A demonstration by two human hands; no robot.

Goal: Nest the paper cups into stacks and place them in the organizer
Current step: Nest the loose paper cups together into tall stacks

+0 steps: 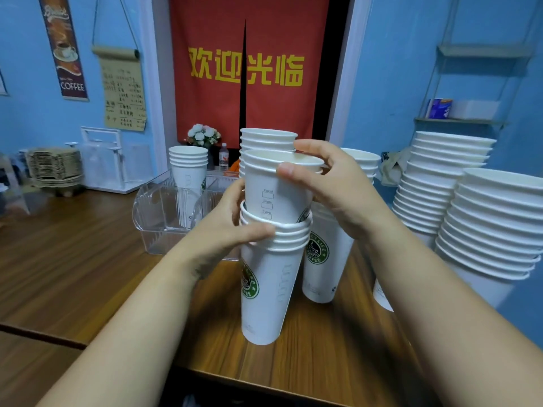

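Observation:
My left hand (232, 224) grips the rims of a stack of white paper cups with a green logo (267, 283) that stands on the wooden counter. My right hand (326, 186) holds a smaller set of nested cups (276, 186) by the rim, its lower half sunk into the top of that stack. Behind stands the clear plastic organizer (152, 212) with a short cup stack (188, 168) in one compartment and a taller cup stack (266, 139) further right. Another stack with a logo (323, 259) stands just right of the held one.
Two tall leaning stacks of white cups (440, 183) (496, 227) fill the right side. A pile of brown cardboard cup carriers (54, 167) and a clear rack (101, 157) sit at the back left. A red door curtain, flowers (202, 135) and a bottle (224, 155) are behind.

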